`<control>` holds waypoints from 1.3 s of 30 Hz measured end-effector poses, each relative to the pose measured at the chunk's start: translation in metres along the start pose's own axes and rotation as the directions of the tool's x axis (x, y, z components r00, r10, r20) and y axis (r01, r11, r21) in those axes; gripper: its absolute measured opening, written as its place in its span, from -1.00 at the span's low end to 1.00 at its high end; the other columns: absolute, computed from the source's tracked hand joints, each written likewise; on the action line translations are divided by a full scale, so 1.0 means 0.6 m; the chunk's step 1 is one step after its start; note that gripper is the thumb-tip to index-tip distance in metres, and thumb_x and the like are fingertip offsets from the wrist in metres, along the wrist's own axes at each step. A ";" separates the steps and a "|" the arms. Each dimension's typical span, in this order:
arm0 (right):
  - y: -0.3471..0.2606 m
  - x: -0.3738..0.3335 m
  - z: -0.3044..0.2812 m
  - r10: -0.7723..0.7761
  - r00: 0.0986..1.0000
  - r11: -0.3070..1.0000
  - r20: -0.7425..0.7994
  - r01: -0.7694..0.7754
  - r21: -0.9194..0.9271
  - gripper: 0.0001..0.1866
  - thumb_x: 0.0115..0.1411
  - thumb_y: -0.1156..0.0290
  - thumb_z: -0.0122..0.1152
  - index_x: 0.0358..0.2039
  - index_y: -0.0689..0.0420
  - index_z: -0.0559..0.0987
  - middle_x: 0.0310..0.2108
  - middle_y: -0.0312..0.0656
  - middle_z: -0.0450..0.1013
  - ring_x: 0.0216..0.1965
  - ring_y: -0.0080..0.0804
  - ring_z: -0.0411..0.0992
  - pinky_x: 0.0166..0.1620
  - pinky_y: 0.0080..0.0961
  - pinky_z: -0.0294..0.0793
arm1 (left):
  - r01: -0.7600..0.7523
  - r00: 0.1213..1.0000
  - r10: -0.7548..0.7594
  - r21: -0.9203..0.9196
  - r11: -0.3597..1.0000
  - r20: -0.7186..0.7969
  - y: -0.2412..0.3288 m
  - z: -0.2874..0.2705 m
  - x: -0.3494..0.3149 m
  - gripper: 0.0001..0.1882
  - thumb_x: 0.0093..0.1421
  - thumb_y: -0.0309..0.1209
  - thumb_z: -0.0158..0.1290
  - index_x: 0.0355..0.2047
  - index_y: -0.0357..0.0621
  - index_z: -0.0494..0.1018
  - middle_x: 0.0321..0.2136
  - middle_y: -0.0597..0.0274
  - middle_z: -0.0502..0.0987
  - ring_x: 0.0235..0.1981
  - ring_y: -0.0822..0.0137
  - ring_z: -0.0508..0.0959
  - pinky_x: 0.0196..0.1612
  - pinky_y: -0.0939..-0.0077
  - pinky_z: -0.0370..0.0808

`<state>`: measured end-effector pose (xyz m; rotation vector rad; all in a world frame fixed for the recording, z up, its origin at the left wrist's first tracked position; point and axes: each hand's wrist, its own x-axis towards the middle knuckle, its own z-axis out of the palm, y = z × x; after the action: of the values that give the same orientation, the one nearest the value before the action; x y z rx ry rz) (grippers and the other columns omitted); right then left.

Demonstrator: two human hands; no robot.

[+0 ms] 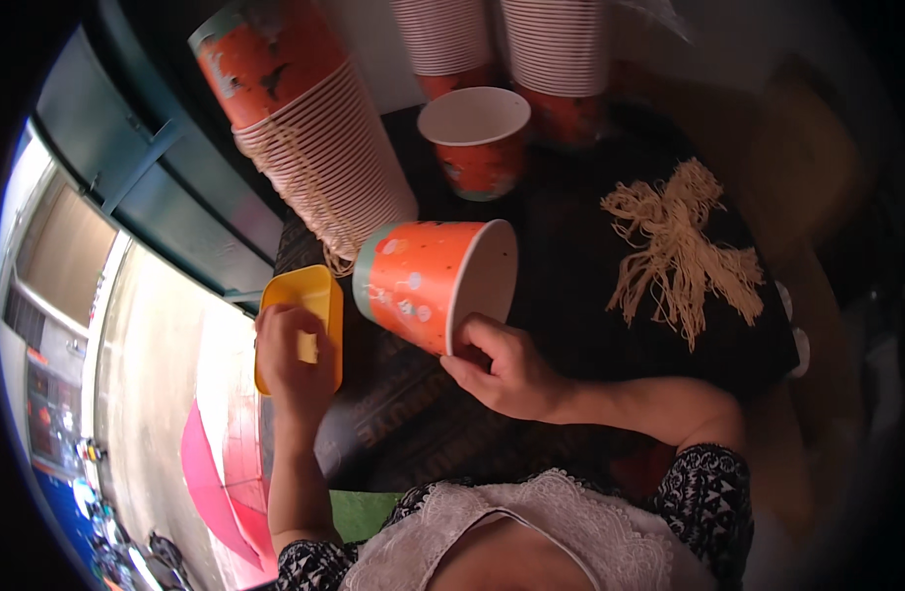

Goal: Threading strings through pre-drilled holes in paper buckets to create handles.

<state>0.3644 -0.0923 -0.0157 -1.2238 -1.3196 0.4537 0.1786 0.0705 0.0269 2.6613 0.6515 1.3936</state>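
My right hand (506,374) pinches the rim of an orange paper bucket (413,281), thumb outside and fingers inside the mouth. The bucket lies tilted on its side above the table, its white inside facing right and its green-edged base facing left. My left hand (295,355) reaches into a yellow plastic tray (317,286) just left of the bucket. Its fingers curl down inside, next to a small pale yellow piece (307,347). Whether the fingertips grip anything is hidden.
A tall nested stack of buckets (324,148), draped with string, leans at the back left. One upright bucket (477,148) stands behind, before further stacks (556,59). A bundle of tan strings (684,251) lies on the dark table (561,286). A pink umbrella (216,483) shows at lower left.
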 end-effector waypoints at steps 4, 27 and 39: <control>0.020 -0.011 -0.008 -0.060 0.998 0.998 0.000 0.060 -0.021 -0.86 0.14 0.51 0.21 -0.35 0.25 0.42 -0.42 -0.08 0.44 -0.42 -0.20 0.47 -0.35 -0.37 0.44 | 0.140 0.987 -0.150 0.148 0.979 0.052 -0.049 -0.011 -0.011 -0.82 -0.02 -0.70 0.06 -0.44 -0.20 0.34 -0.49 0.15 0.41 -0.37 0.12 0.46 -0.12 0.33 0.35; 0.164 -0.043 -0.395 0.151 0.911 0.447 -0.384 -0.409 -0.796 -0.89 0.12 0.60 0.08 -0.36 0.21 0.57 -0.27 -0.04 0.45 -0.10 -0.09 0.41 0.01 -0.24 0.39 | -0.146 0.958 0.168 -0.106 0.984 0.233 0.069 -0.016 0.022 -0.62 0.03 -0.71 -0.10 -0.11 -0.30 0.45 -0.03 -0.14 0.42 0.01 -0.09 0.46 0.08 0.18 0.38; 0.080 -0.067 -0.375 0.147 0.976 0.588 -0.158 -0.215 -0.780 -0.91 0.09 0.53 0.19 -0.47 0.26 0.47 -0.40 -0.14 0.36 -0.28 -0.21 0.36 -0.16 -0.37 0.36 | -0.411 0.707 0.358 -0.058 0.910 0.609 0.133 0.012 0.039 -0.43 -0.21 -0.51 0.22 -0.08 -0.02 0.48 0.29 -0.15 0.07 0.29 -0.20 0.12 0.30 -0.18 0.09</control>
<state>0.5711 -0.2007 -0.0295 -2.1225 -1.3697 -0.0987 0.2229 0.0081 0.0609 3.1710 0.0742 0.4453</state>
